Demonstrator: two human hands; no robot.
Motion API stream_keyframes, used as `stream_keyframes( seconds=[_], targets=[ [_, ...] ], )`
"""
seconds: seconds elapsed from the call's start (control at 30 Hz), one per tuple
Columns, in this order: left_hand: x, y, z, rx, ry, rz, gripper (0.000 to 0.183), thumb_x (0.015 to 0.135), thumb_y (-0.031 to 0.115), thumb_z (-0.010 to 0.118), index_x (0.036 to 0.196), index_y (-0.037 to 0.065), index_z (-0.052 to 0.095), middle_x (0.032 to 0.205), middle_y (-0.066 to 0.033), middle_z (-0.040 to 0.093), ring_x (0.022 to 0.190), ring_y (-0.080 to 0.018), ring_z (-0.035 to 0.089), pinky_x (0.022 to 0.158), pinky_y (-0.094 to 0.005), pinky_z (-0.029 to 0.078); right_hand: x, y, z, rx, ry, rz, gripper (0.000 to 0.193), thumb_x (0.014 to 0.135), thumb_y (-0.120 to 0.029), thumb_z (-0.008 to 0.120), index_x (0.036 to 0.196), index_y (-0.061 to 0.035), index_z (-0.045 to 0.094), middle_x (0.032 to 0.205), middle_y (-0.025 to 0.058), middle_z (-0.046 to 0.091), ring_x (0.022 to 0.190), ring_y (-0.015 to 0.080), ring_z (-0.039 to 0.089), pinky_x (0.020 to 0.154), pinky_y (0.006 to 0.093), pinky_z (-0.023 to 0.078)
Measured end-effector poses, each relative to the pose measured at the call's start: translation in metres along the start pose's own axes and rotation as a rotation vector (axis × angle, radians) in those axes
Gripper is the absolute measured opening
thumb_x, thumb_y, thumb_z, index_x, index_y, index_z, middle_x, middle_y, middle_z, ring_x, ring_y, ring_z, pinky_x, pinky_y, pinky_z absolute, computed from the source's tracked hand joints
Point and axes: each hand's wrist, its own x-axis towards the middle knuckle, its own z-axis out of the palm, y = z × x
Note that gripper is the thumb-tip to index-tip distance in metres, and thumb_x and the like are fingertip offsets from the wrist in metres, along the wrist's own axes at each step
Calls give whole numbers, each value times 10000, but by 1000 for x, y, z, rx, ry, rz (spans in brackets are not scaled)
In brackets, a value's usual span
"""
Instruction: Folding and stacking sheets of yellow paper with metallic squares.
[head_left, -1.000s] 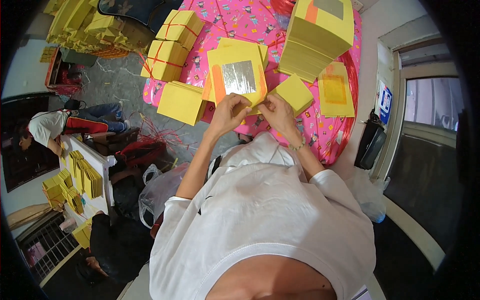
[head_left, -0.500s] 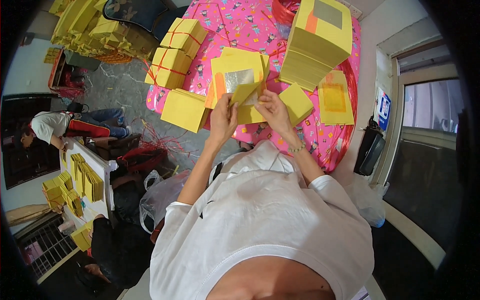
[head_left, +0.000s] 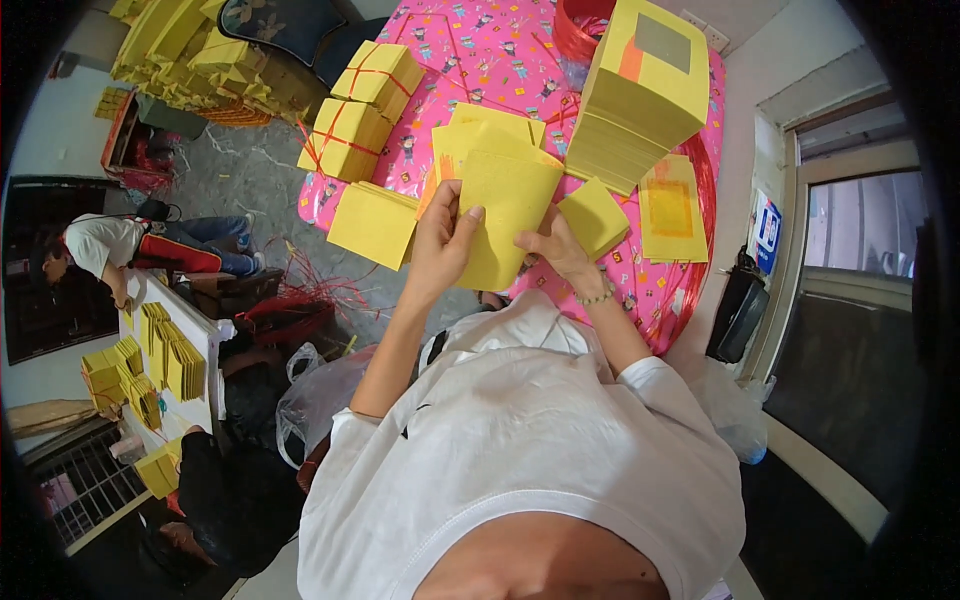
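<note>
Yellow paper [head_left: 508,205], slightly curved, is held up in front of me between both hands. My left hand [head_left: 445,238] grips its left edge, thumb on the near face and fingers behind. At its lower right edge, my right hand [head_left: 558,247] pinches it, with the fingers partly hidden behind. Whether this is one sheet or several, I cannot tell. Behind it lies a pile of yellow sheets [head_left: 500,122] with a bit of orange showing at the left. A low yellow paper stack [head_left: 370,225] lies left of my hands, and another small stack [head_left: 597,215] lies to the right.
A pink patterned tabletop [head_left: 480,65] bears a tall yellow paper stack [head_left: 630,130], sheets with an orange square [head_left: 672,210], bundles tied with red string [head_left: 345,138] and a red string coil [head_left: 583,35]. Two people work at a white table [head_left: 208,350] on the left.
The paper, bent over between my fingers before, now stands opened out and covers the silver patch on the pile. My left hand has turned and my right hand has moved lower.
</note>
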Motion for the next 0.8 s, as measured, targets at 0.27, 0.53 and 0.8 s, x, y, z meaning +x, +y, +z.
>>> stream_keyframes(
  seconds=[0.27,0.53,0.8],
  targets=[
    [0,-2,5,699,156,201,360,880,136,584,1187,-2,455,1056,-111,568,966,-172,543,855,-276,429,-16,-16,4,-179,133,91,593,774,-273,691,1227,32,458,1148,103,554,1038,168,536,886,299,438],
    [4,-20,4,5,-18,-84,258,934,119,509,1151,-16,469,1048,-73,584,974,-106,537,862,-268,428,-19,-15,14,-222,212,-111,466,817,-217,672,1164,45,503,1061,99,606,932,150,589,801,291,479],
    [11,-9,8,-119,-19,-353,311,969,204,447,1192,-13,460,1088,-70,579,989,-114,543,862,-263,429,-16,-21,8,-214,232,1,360,877,-136,597,1177,37,497,1069,81,605,948,118,581,809,257,477]
  ],
)
